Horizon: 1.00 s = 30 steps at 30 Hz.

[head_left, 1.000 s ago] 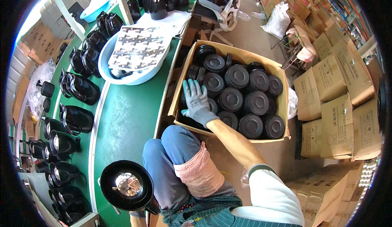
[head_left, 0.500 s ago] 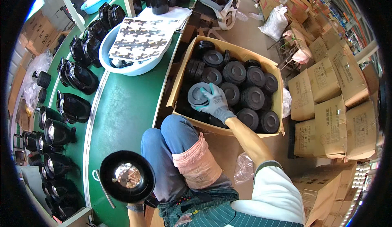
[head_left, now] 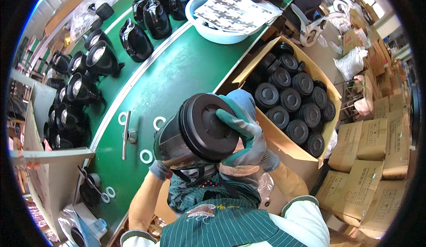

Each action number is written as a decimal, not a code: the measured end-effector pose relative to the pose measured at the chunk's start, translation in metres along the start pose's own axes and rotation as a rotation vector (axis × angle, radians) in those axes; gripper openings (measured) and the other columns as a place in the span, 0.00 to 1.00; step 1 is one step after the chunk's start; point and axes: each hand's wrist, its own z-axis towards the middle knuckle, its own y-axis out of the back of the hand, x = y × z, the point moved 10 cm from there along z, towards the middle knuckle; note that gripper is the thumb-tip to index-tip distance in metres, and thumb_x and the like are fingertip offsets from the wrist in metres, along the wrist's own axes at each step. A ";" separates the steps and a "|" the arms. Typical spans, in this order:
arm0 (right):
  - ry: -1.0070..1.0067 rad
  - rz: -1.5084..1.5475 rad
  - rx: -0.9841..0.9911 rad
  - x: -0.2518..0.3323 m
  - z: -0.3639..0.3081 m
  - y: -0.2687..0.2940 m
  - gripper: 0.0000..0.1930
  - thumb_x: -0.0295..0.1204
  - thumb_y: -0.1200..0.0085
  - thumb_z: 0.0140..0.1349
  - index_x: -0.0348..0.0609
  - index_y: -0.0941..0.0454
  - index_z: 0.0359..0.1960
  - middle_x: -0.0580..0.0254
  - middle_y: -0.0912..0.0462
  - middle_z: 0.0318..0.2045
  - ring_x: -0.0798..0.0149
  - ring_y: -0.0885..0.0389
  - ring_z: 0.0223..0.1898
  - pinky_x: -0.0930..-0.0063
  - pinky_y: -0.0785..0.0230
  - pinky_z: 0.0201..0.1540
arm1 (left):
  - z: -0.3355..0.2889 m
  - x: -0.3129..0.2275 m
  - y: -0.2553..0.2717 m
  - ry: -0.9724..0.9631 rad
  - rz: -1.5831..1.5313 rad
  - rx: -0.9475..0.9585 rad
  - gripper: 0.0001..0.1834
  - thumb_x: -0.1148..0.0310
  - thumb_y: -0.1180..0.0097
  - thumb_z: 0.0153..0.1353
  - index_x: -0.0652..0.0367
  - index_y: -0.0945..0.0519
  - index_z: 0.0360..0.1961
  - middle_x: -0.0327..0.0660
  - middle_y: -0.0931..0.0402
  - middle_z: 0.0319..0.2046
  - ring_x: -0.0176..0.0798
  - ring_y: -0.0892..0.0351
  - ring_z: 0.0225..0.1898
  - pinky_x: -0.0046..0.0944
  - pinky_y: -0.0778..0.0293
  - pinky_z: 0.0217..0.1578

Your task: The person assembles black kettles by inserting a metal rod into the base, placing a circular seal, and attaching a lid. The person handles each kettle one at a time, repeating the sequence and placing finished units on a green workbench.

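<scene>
Seems to be lid-fitting: right hand [head_left: 250,136] curled around black lid [head_left: 211,125] at black pot's [head_left: 171,147] mouth, beside green tabletop [head_left: 177,76]. Left hand [head_left: 160,170] mostly behind pot, grip can't tell. Next move likely calls for steady pot, lid square.

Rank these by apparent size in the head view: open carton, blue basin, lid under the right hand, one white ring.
1. Open carton
2. Black lid and blue basin: unsure; the lid is nearer the camera and sheets partly cover the basin
3. White ring
</scene>
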 end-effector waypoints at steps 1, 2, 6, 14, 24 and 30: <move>0.042 -0.056 0.029 0.008 0.001 -0.003 0.53 0.50 0.17 0.41 0.44 0.27 0.71 0.45 0.35 0.73 0.47 0.35 0.74 0.55 0.42 0.75 | -0.002 0.000 -0.003 0.002 0.007 0.021 0.25 0.69 0.40 0.67 0.62 0.24 0.65 0.49 0.18 0.56 0.46 0.16 0.54 0.43 0.19 0.55; 0.022 -0.053 0.050 0.008 0.000 -0.004 0.53 0.50 0.17 0.41 0.43 0.27 0.71 0.45 0.36 0.73 0.46 0.35 0.74 0.55 0.42 0.75 | -0.002 0.000 -0.006 0.003 0.009 0.039 0.25 0.69 0.40 0.67 0.61 0.24 0.65 0.49 0.18 0.56 0.47 0.16 0.54 0.43 0.19 0.55; 0.021 -0.054 0.111 0.008 -0.007 -0.005 0.53 0.48 0.18 0.41 0.40 0.27 0.70 0.43 0.38 0.74 0.45 0.36 0.74 0.55 0.43 0.75 | -0.001 0.004 -0.018 0.009 0.011 0.096 0.25 0.69 0.39 0.66 0.61 0.23 0.64 0.50 0.18 0.56 0.47 0.16 0.54 0.43 0.19 0.55; -0.108 -0.072 0.123 -0.003 0.002 0.010 0.57 0.46 0.17 0.40 0.35 0.33 0.72 0.44 0.41 0.76 0.45 0.40 0.76 0.56 0.46 0.76 | 0.008 0.000 -0.021 0.004 0.020 0.140 0.25 0.68 0.38 0.65 0.60 0.22 0.63 0.50 0.17 0.55 0.48 0.15 0.53 0.43 0.19 0.55; 0.108 -0.555 0.267 0.005 0.013 0.012 0.71 0.65 0.21 0.34 0.36 0.43 0.77 0.45 0.29 0.66 0.43 0.27 0.62 0.52 0.33 0.65 | 0.000 -0.003 0.015 -0.044 -0.065 0.024 0.25 0.67 0.36 0.64 0.60 0.21 0.62 0.51 0.16 0.53 0.50 0.14 0.52 0.44 0.18 0.54; -0.383 -0.144 0.193 -0.063 -0.026 0.029 0.43 0.50 0.37 0.64 0.33 0.36 0.73 0.51 0.22 0.62 0.58 0.18 0.57 0.69 0.25 0.58 | -0.060 -0.148 0.006 -0.772 1.002 -0.465 0.25 0.58 0.29 0.53 0.63 0.14 0.49 0.51 0.15 0.52 0.53 0.13 0.51 0.47 0.18 0.54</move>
